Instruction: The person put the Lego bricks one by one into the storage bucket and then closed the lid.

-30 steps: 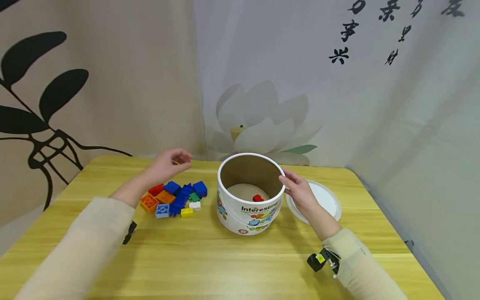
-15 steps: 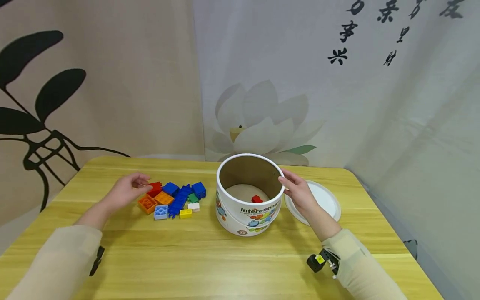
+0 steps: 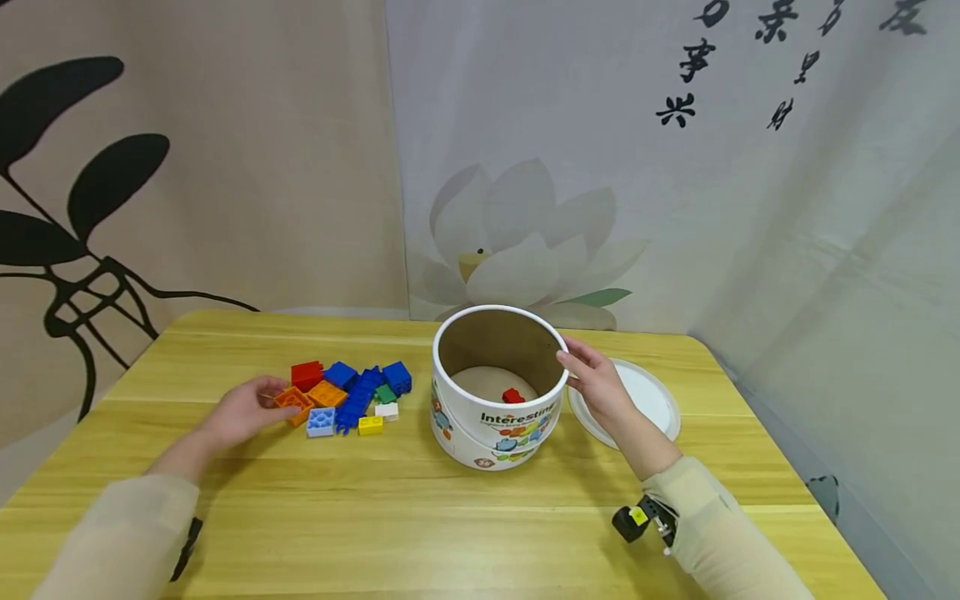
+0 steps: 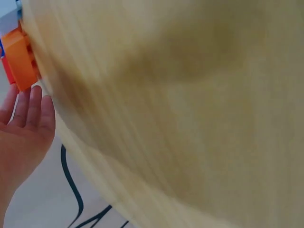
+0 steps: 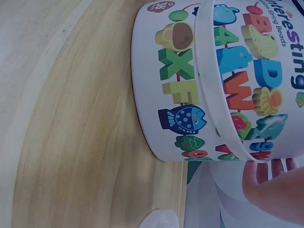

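In the head view, my left hand (image 3: pixel 243 410) is at the left end of a brick pile, its thumb and fingers around an orange building brick (image 3: pixel 297 403). The left wrist view shows fairly straight fingers (image 4: pixel 34 107) touching the end of that orange brick (image 4: pixel 20 59); the thumb is hidden there. A white printed bucket (image 3: pixel 491 433) stands upright mid-table with one red brick (image 3: pixel 513 396) inside. My right hand (image 3: pixel 600 383) holds the bucket at its right rim. In the right wrist view, the right hand (image 5: pixel 275 187) is against the bucket's side (image 5: pixel 147 85), fingertips partly hidden.
Red (image 3: pixel 306 375), blue (image 3: pixel 360 400), light blue (image 3: pixel 321 422), yellow (image 3: pixel 371 426), white (image 3: pixel 387 412) and green (image 3: pixel 385 393) bricks lie close together. A white round lid (image 3: pixel 651 396) lies right of the bucket on the wooden table (image 3: pixel 420 533). A curtain hangs behind.
My left hand has come down from above the back of the pile, swung left past the red brick, and reached the orange brick. My right hand and the bucket have stayed put.
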`<state>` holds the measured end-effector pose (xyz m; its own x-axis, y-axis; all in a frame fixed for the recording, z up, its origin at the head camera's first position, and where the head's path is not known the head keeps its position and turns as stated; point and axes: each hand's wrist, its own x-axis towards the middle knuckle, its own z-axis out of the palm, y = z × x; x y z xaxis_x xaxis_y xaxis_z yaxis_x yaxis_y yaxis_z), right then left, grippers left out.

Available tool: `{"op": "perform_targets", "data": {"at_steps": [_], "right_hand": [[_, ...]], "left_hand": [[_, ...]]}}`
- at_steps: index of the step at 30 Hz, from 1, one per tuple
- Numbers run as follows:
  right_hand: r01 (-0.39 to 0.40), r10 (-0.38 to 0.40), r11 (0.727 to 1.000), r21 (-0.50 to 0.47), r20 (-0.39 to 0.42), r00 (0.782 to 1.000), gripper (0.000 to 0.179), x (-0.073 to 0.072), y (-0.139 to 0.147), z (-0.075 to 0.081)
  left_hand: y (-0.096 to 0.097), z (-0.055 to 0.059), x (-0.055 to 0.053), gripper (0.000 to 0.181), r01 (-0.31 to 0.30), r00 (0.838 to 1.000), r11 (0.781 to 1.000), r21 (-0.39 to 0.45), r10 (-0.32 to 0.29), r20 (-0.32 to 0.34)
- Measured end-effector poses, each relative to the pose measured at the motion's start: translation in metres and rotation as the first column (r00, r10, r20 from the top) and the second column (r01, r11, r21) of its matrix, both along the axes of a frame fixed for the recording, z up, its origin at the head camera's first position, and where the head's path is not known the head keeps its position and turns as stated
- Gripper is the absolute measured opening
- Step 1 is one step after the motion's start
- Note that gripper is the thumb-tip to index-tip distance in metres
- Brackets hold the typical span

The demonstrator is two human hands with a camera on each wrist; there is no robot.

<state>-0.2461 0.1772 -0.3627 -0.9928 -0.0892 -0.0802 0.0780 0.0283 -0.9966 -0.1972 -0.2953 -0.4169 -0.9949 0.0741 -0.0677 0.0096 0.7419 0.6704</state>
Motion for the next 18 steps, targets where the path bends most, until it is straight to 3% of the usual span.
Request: {"op": "perform_targets", "data": {"at_steps": [9,18], "right_hand": [[-0.003,0.003,1.000,-0.012,-0.009,1.000,0.047,-0.0009,-0.0001,-0.0011],[-0.012,0.012,1.000,0.006,-0.008,1.000,0.047,-0.0020,0.0002,-0.0021]], "left_hand": [[0.0002,-0.0089,0.0007,0.076,0.001,1.000,1.000,0.002,-0.001,0.016],[-0.0039,-0.0027,0.0040,0.066,-0.019,1.000,1.000,-0.011,0.020,0.016]]}}
